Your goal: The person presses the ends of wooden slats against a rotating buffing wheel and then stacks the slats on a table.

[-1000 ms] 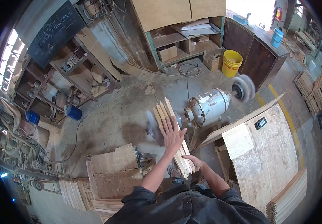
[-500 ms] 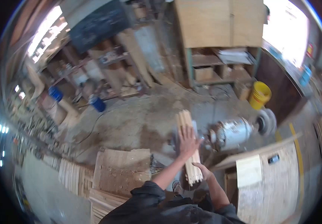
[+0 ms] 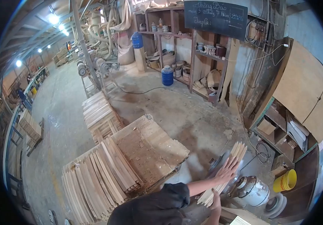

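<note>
A bundle of pale wooden strips (image 3: 238, 150) slants up and to the right in front of me, lying against a grey part of a bench grinder-like machine that is mostly hidden. My left hand (image 3: 227, 173) lies flat across the upper side of the strips, fingers stretched out. Lower down, my right hand (image 3: 216, 200) is closed around the near end of the bundle, its fingers partly hidden. Just right of the strips is the machine's worn white motor housing (image 3: 257, 192), with a round wheel (image 3: 275, 205) at its far end.
Stacked wooden strips (image 3: 94, 183) and a dusty board (image 3: 150, 146) stand to my left, with another stack (image 3: 97, 108) behind. A yellow bucket (image 3: 286, 180) sits beyond the motor. Shelves (image 3: 191, 35), a blue jug (image 3: 167, 76) and a cable (image 3: 140, 92) are farther back.
My view has swung left, bringing the stacked strips and the long hall into sight. Both hands remain on the bundle, which now appears lower right and more slanted.
</note>
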Motion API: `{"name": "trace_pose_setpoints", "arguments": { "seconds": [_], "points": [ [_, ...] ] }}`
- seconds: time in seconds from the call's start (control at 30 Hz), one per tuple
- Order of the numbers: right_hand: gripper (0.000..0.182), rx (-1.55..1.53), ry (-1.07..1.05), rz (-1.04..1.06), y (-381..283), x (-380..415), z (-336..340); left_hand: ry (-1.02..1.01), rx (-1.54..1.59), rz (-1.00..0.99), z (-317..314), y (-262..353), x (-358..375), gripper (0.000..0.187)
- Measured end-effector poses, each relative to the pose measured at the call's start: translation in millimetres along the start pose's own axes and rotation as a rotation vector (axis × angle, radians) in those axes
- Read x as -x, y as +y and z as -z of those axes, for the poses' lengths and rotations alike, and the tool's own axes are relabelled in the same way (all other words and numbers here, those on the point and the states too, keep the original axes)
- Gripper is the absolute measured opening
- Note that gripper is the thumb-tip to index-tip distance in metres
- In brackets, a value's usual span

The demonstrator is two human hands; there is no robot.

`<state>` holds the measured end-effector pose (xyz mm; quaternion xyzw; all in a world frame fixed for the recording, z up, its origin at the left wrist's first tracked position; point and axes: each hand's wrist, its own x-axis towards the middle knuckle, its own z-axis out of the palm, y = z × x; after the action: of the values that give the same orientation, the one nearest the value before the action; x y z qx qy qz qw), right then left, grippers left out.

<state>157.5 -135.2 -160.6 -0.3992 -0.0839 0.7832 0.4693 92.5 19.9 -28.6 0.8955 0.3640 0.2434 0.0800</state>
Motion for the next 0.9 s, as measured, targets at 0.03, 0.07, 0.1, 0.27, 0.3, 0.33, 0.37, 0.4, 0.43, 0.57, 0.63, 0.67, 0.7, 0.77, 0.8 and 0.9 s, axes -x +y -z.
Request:
{"name": "trace_pose_setpoints", "arguments": {
  "seconds": [0.03,0.07,0.1,0.27,0.3,0.33,0.37,0.4,0.43,0.57,0.63,0.67,0.7,0.77,0.8,0.9],
  "points": [
    [0.053,0.065,-0.001,0.004,-18,13,-24,-0.002,0.009,0.004,-1,-3,-7,0.083],
    [0.051,0.13,-0.002,0.007,-36,27,-51,-0.013,-0.012,0.008,-4,-5,-11,0.08],
    [0.051,0.13,0.009,0.004,-36,29,-58,-0.025,-0.033,0.01,-6,-5,-14,0.077],
    [0.049,0.074,0.177,0.118,21,43,-43,-0.08,-0.126,-0.023,-11,14,31,0.067],
    [0.048,0.041,0.107,0.048,39,34,-25,-0.095,-0.231,-0.07,1,16,43,0.065],
    [0.047,-0.007,0.048,-0.006,51,43,-19,-0.093,-0.083,-0.076,7,17,51,0.06],
    [0.047,-0.001,0.081,-0.061,62,51,-12,0.017,0.109,0.002,13,22,58,0.054],
    [0.046,0.002,0.112,-0.118,64,60,-25,-0.099,0.039,-0.023,11,26,64,0.06],
    [0.049,0.005,0.154,-0.151,77,62,-20,-0.069,-0.072,-0.053,0,28,75,0.066],
    [0.062,0.315,0.297,0.006,117,81,-10,-0.196,0.008,0.002,-11,30,109,0.075],
    [0.07,0.364,0.282,-0.01,129,86,-7,-0.215,0.002,-0.017,-10,32,120,0.076],
    [0.079,0.43,0.25,-0.038,131,86,-7,-0.227,0.031,-0.012,-11,32,125,0.076],
    [0.079,0.423,0.259,-0.029,132,85,-5,-0.238,0.059,-0.006,-14,32,127,0.075],
    [0.078,0.484,0.193,0.01,127,86,-8,-0.241,0.055,-0.016,-13,31,126,0.075],
    [0.077,0.516,0.162,0.027,125,87,-9,-0.243,0.048,-0.012,-13,31,126,0.075],
    [0.073,0.394,0.211,-0.089,121,82,-13,-0.228,0.05,-0.024,-12,30,123,0.075]
  ]
}}
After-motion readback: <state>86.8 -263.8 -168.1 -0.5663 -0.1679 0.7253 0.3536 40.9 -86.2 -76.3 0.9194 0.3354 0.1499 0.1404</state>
